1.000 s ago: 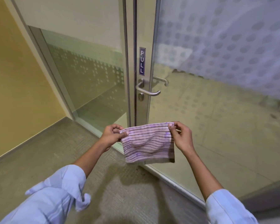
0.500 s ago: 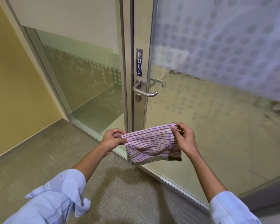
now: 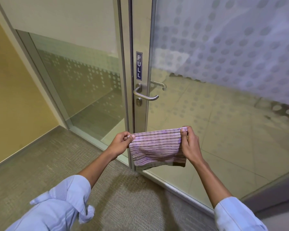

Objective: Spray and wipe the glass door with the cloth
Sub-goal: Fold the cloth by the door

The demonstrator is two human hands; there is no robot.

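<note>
A folded pink cloth (image 3: 157, 147) with dark stripes hangs in front of me, stretched between both hands. My left hand (image 3: 119, 144) pinches its upper left corner and my right hand (image 3: 190, 144) pinches its upper right corner. Behind the cloth stands the glass door (image 3: 223, 105), frosted with a dot pattern on its upper part and clear lower down. Its metal frame carries a blue PULL sign (image 3: 139, 65) and a lever handle (image 3: 144, 95). No spray bottle is in view.
A fixed glass panel (image 3: 83, 84) with dotted frosting stands left of the door frame. A yellow wall (image 3: 15, 90) runs along the left. Carpet (image 3: 48, 164) covers the floor on my side, and pale tiles show through the glass.
The view has drifted closer to the door and slightly left. Both hands still hold the cloth by its top corners, and the cloth sags a little more in the middle.
</note>
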